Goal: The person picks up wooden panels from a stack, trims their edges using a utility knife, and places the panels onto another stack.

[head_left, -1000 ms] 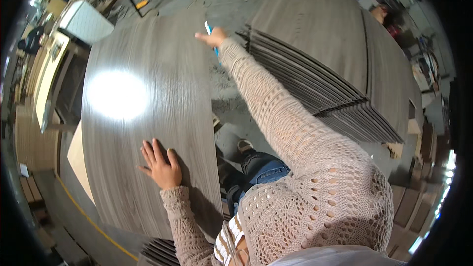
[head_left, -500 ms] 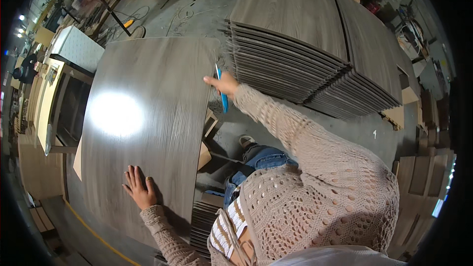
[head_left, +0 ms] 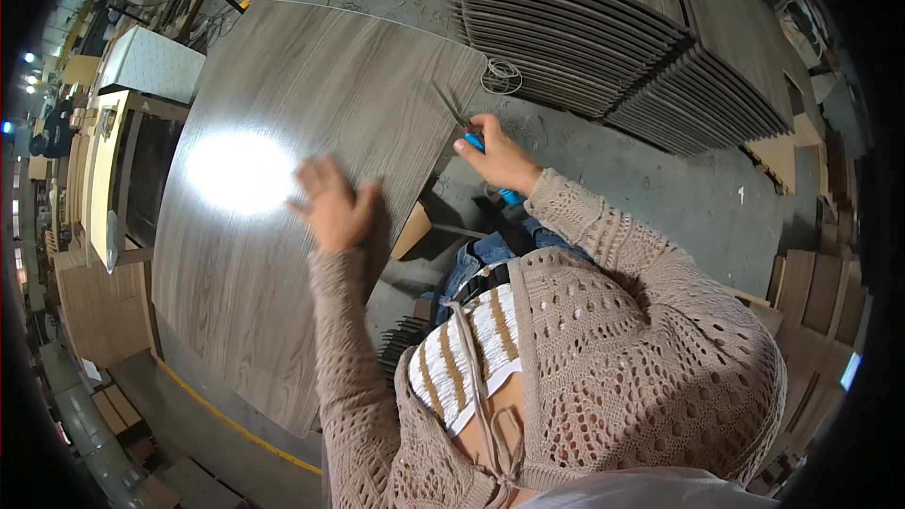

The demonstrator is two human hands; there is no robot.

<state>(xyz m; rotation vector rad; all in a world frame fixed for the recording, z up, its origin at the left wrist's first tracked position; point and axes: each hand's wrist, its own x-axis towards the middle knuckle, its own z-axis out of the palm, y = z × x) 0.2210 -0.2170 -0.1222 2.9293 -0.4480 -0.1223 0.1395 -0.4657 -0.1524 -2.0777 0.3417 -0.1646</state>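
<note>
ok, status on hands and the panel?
Left hand flat on grey wood-grain panel. Right hand grips blue-handled tool at panel's edge. Stacked panels beyond.

Grey wood-grain panel [head_left: 283,113] — large, flat, rounded corners, lying face up and tilted across the view, with a bright glare spot left of centre. Its right edge sits near the blue-handled tool [head_left: 490,165]. Tool is slim, with a blue grip and a thin dark blade angled up-left toward the panel's edge; the lower end of the handle shows below the fist. Right hand [head_left: 500,158] wrapped round the tool. Left hand [head_left: 332,205] over the panel, fingers spread, blurred — contact unclear.
</note>
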